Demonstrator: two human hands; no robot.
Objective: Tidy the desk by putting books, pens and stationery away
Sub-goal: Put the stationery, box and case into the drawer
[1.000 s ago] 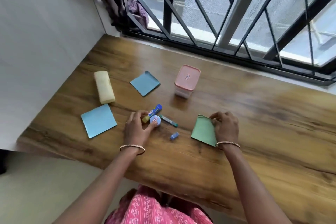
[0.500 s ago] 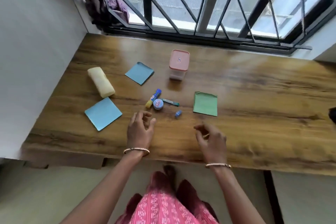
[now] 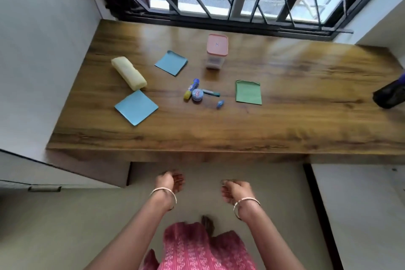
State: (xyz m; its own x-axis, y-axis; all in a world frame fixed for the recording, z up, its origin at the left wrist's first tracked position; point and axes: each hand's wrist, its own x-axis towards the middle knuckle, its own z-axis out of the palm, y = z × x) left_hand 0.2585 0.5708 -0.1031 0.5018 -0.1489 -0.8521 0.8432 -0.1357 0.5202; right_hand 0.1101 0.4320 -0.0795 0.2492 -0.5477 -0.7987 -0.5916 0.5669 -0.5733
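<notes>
Evidently nothing stowed: left hand (image 3: pixel 169 183), right hand (image 3: pixel 235 190) hang loosely curled, empty, well short of pink-lidded box (image 3: pixel 217 50). Next likely: reach glue stick (image 3: pixel 192 91) near it.

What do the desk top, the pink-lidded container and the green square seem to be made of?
The desk top: wood or wood-look laminate, semi-gloss; grain streaks and window glare show. The pink-lidded container: probably plastic, see-through body, matte lid. The green square: thin paper, matte; its far edge looks slightly curled.
</notes>
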